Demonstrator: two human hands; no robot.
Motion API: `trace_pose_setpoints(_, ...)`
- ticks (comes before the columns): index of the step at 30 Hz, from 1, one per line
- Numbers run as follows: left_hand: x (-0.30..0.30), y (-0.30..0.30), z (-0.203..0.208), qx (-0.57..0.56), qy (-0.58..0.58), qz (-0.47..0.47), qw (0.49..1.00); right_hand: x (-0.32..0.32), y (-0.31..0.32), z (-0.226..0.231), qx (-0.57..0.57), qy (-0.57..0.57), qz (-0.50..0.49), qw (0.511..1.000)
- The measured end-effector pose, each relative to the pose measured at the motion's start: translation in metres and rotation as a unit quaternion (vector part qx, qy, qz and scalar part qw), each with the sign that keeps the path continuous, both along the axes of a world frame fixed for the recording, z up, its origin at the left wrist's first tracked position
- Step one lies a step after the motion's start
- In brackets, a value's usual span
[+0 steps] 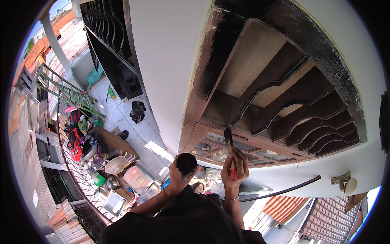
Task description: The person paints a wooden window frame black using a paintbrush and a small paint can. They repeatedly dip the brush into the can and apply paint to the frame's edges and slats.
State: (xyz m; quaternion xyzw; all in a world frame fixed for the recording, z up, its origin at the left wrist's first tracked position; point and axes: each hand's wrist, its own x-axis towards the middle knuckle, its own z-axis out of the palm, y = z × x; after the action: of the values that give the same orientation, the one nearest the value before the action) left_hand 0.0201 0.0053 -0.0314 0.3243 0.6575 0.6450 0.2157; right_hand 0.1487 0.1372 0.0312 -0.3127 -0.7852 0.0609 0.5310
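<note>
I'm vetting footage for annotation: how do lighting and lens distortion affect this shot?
Head view: fisheye bending bows the door frame; sunlight patches glare on the tiled floor; the dark container in the left hand shows little inner detail.

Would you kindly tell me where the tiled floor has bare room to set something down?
The white tiled floor shows a bare patch between the crumpled black plastic bag, the brown panel and the white wall; another lies between that bag and the green-yellow object. It is crowded along the curved dark railing and around the clear plastic box.
</note>
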Motion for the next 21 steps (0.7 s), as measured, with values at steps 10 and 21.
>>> trace_pose_setpoints(10,-0.004,0.000,0.010,-0.010,0.021,-0.029,0.999,-0.002,0.017,0.039,0.027,-0.028,0.011,0.999)
trace_pose_setpoints(21,-0.004,0.000,-0.008,0.004,-0.055,0.005,0.998,0.009,0.027,0.036,0.092,-0.102,0.064,0.988)
